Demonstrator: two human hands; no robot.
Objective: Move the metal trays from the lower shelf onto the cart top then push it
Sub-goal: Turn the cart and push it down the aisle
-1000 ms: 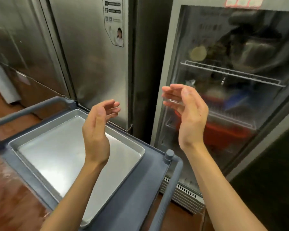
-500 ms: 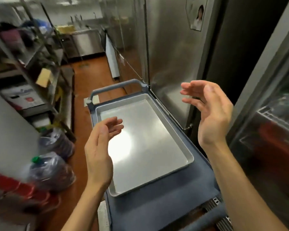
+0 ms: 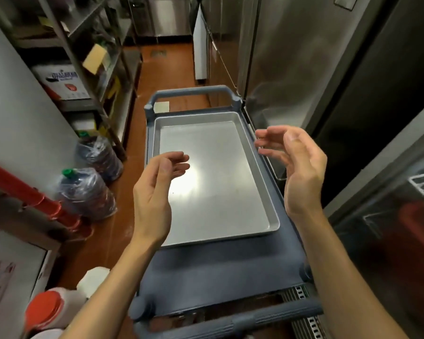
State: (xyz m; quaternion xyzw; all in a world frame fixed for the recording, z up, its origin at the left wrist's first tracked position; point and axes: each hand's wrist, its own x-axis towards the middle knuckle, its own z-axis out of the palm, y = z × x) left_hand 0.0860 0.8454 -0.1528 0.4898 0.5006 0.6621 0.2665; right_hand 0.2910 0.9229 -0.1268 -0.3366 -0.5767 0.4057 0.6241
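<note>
A shallow metal tray [image 3: 220, 177] lies flat on the grey-blue cart top [image 3: 225, 270], toward its far end. My left hand [image 3: 157, 192] hovers above the tray's near left part, fingers curled and apart, holding nothing. My right hand [image 3: 296, 167] is raised over the cart's right edge, palm turned inward, also empty. The cart's near handle [image 3: 230, 321] runs across below my forearms; the far handle [image 3: 194, 92] stands past the tray. The lower shelf is hidden under the top.
A steel fridge [image 3: 291, 57] stands close along the cart's right side, a glass-door cooler [image 3: 402, 216] at near right. Wire shelving [image 3: 83, 57] and bagged water jugs [image 3: 83, 196] line the left. A narrow orange floor aisle [image 3: 167, 67] runs ahead.
My view swung left from the cooler door to along the cart and aisle. Both hands stayed raised and empty, and now sit lower over the tray.
</note>
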